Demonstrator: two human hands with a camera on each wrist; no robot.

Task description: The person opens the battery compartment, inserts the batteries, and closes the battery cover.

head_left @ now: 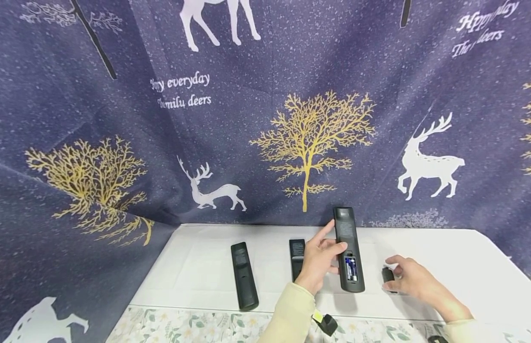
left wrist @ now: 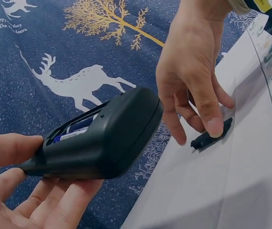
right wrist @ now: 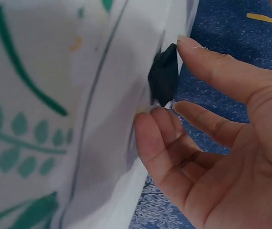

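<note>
My left hand (head_left: 318, 259) grips a black remote control (head_left: 346, 233), held back side up and tilted over the white table. Its battery compartment is uncovered, and blue-and-silver batteries (head_left: 351, 269) lie inside. In the left wrist view the thumb is on one side of the remote (left wrist: 93, 148) and the other fingers lie under it. To the right, a small black battery cover (head_left: 388, 278) rests on the table. My right hand (head_left: 415, 281) is over it with fingers spread around it. The thumb overlaps the cover (left wrist: 212, 136) in the left wrist view, the fingertips close to its edge.
Two more black remotes lie face down to the left: one remote (head_left: 245, 276) further away, another remote (head_left: 297, 255) partly hidden behind my left hand. A dark blue cloth (head_left: 231, 133) with deer and trees hangs behind the white table (head_left: 196, 267). Floral cloth (head_left: 162, 326) covers the near edge.
</note>
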